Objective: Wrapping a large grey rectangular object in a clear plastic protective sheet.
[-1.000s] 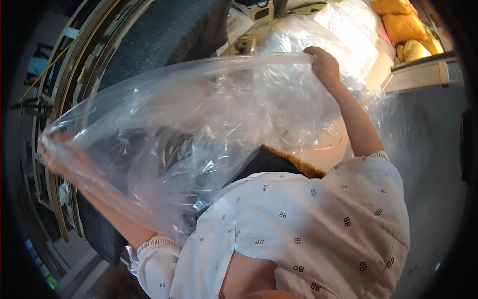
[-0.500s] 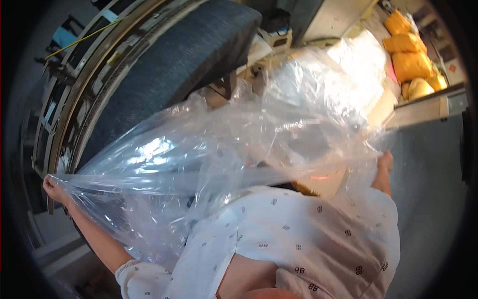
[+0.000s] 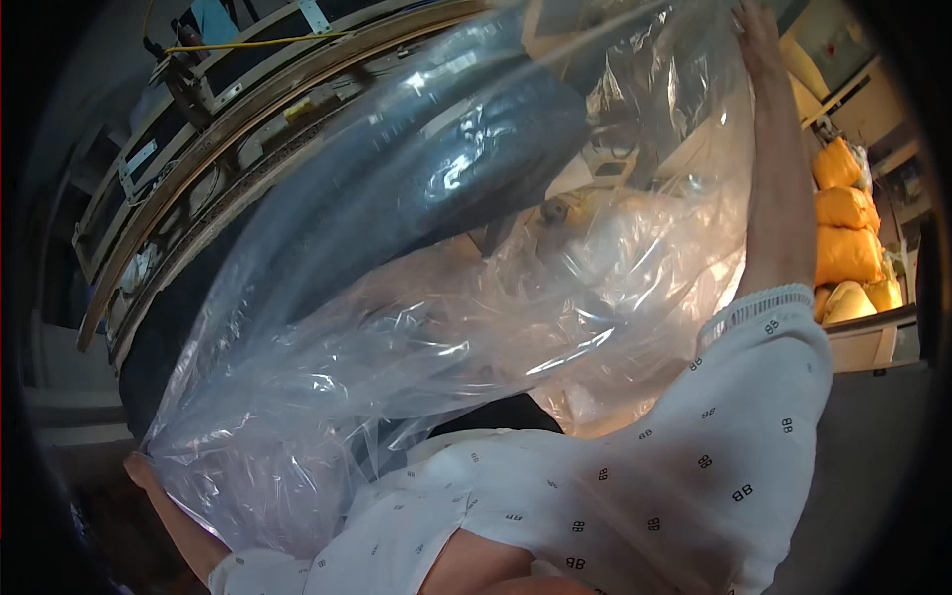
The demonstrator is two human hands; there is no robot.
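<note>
A large sheet of clear plastic film [image 3: 476, 327] is stretched between my two hands, crumpled and shiny, with folds hanging down before my body. My left hand [image 3: 141, 470] is low at the left, closed on a gathered corner of it. Raised high at the upper right, my right hand [image 3: 757, 40] is closed on the opposite edge, which runs taut along my forearm. Whether the film is a single sheet or a bag I cannot tell. Behind it, seen partly through the plastic, lies a long surface covered in dark cloth [image 3: 159, 327].
A long machine frame with curved-looking rails [image 3: 188, 174] runs along the left and back, with a yellow cord [image 3: 258, 44] over it. Stuffed orange-yellow bags [image 3: 848, 248] are stacked at the right. A grey floor [image 3: 873, 446] lies at the lower right.
My right hand has swung up and away, lifting its edge of the film high over the dark cloth. My left hand has dropped lower, still gripping its corner.
</note>
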